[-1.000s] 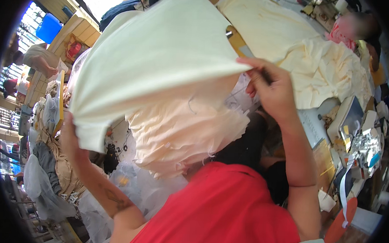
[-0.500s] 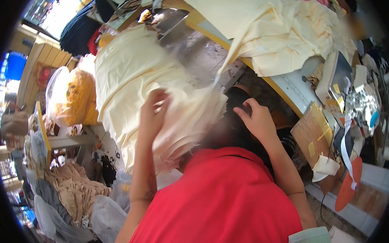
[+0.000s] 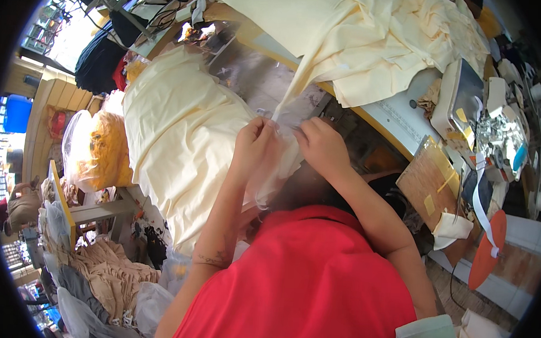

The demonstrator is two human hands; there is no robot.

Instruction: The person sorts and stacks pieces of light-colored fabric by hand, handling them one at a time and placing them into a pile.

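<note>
My left hand is closed in a pinch on cream fabric, where a narrow twisted length comes down from the cloth on the table. Beside it, my right hand has its fingers bent together at the blurred edge of the cream fabric. A large heap of cream fabric lies to the left, its near end under my left forearm. More crumpled cream cloth spreads over the table at the far right. Blur hides the exact edge between my fingertips.
The sewing table has a yellow edge, and a sewing machine stands on its right. A wooden board and an orange oval piece are at right. A bag of yellow material and beige cloth are at left.
Both hands have come closer together, my left moving right and up, my right moving left. My left fingers have closed on the fabric. The fabric's blurred near end has swung up between the hands.
</note>
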